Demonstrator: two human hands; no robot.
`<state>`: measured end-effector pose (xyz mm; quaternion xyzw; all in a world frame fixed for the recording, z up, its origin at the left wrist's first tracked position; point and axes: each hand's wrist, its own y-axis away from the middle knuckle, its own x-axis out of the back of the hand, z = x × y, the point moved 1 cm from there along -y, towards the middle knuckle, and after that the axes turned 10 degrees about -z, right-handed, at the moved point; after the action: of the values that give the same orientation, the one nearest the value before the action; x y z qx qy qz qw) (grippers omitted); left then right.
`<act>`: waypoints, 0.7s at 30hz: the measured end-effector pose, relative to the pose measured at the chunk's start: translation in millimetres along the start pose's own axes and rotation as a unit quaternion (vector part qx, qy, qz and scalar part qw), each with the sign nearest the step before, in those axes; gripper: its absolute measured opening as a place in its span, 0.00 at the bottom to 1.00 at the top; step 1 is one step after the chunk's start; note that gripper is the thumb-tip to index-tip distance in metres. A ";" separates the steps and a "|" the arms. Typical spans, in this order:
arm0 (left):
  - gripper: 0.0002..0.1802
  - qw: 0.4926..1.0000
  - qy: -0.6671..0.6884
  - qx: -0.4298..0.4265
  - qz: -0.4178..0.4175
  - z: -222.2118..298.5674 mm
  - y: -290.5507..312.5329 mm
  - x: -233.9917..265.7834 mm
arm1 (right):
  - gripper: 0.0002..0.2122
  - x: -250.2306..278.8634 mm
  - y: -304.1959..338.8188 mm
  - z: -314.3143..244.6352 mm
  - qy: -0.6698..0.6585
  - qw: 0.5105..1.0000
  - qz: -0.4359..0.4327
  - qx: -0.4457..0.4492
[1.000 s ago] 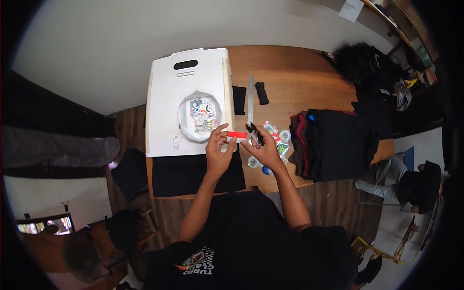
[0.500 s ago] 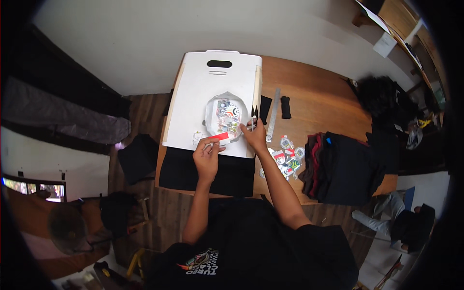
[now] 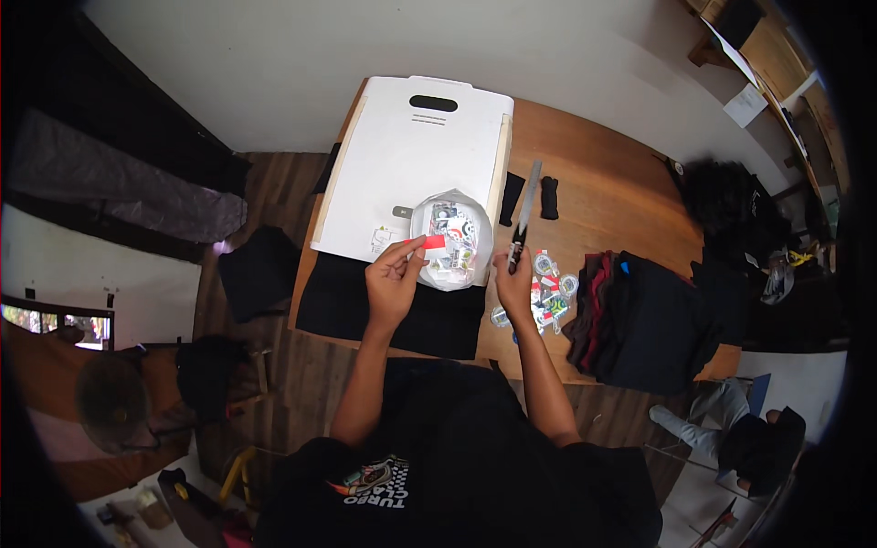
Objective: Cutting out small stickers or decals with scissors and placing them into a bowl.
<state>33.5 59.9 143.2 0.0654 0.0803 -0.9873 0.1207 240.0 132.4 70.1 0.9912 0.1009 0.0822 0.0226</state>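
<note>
The left hand pinches a red-and-white strip between thumb and fingers, holding it above the left part of an open clear plastic bag of colourful stickers. That bag sits on the lower right of a white plastic board. The right hand is curled around dark snips, their tip pointing toward a metal ruler. Beside this hand, more packaged stickers lie on the wooden surface, near a stack of dark folded garments.
</note>
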 end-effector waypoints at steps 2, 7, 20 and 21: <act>0.13 1.000 -0.009 0.005 -0.005 -0.6 -0.4 -0.8 | 0.10 2.2 10.4 -10.1 -0.045 0.999 -0.005 -0.022; 0.14 1.000 0.015 -0.008 -0.001 13.3 -3.4 -8.1 | 0.21 -11.8 31.5 -47.7 -0.109 0.983 -0.144 0.018; 0.15 1.000 0.023 -0.003 -0.019 23.2 -2.0 -18.1 | 0.17 -37.5 65.5 -60.0 -0.323 0.909 -0.263 -0.025; 0.15 1.000 0.020 0.001 -0.018 24.1 -1.3 -18.8 | 0.17 -39.4 66.8 -57.4 -0.333 0.906 -0.261 -0.024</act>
<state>48.6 61.2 169.7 0.0839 0.0833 -0.9878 0.1011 205.4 60.6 124.6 0.8984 0.3407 -0.2586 0.0995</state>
